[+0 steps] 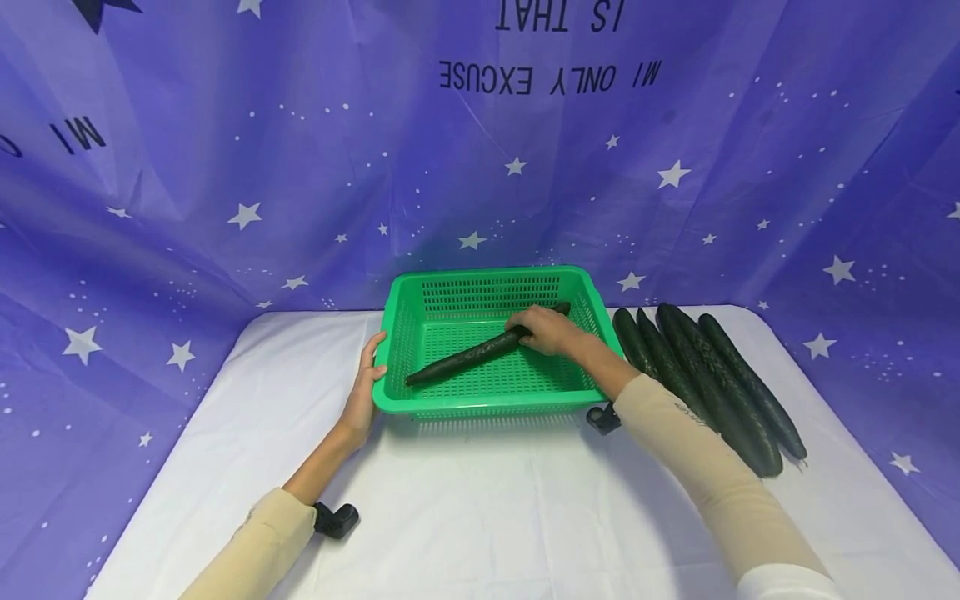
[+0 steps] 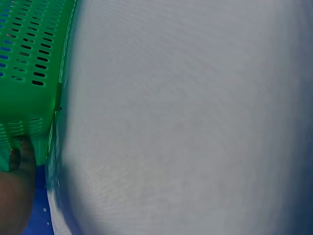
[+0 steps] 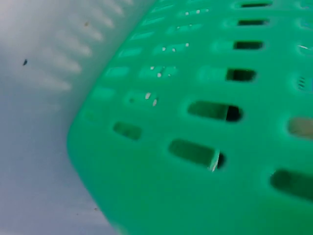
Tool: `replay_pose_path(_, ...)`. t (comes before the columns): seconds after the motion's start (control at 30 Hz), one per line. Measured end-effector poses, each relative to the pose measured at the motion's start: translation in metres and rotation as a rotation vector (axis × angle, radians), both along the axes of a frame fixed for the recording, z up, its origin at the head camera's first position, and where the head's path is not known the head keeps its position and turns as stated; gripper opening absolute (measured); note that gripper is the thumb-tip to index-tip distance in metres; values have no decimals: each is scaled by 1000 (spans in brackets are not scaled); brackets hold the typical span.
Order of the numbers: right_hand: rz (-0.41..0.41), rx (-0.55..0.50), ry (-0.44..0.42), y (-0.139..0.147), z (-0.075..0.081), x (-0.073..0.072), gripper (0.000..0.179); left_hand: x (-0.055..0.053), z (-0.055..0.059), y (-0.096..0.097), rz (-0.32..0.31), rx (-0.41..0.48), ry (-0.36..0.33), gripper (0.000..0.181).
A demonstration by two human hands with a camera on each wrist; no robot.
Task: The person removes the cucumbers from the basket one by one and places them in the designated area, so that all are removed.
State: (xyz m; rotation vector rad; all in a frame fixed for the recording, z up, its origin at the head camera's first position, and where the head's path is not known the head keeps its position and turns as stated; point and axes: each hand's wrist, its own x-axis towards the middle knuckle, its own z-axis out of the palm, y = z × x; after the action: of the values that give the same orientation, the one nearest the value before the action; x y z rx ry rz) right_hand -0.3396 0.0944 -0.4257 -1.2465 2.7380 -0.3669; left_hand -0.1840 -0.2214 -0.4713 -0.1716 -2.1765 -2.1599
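A green plastic basket (image 1: 487,406) with slotted walls stands on the white-covered table in the head view. Inside it, one long dark green cucumber (image 1: 467,357) lies at a slant, its left end lower near the front left corner. My right hand (image 1: 546,329) reaches over the front right of the basket and grips this cucumber toward its right end. At the basket's left side, my left hand (image 1: 364,392) touches the rim and outer wall with extended fingers (image 2: 28,155). The right wrist view is filled by the basket's slotted outer wall (image 3: 146,191); the hand is mostly hidden there.
Several more cucumbers (image 1: 720,383) lie side by side, slanting, on the table right of the basket, partly behind the right forearm. White cloth (image 1: 480,508) covers the table. A purple star-printed curtain (image 1: 315,167) hangs behind the table and along its sides.
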Motion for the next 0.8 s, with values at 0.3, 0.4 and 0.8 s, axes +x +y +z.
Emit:
replay_pose_path(0.3,32,-105,-11,15,16,2,36,1,0,3,-13,32,-9,63)
replay_pose_path(0.4,39,-133,-2,19,21,4,36,2,-1,2,-11,48,-19,63)
replay_pose_path(0.8,66,-238,79,34,51,19,36,-1,0,0,-16,55,-19,63)
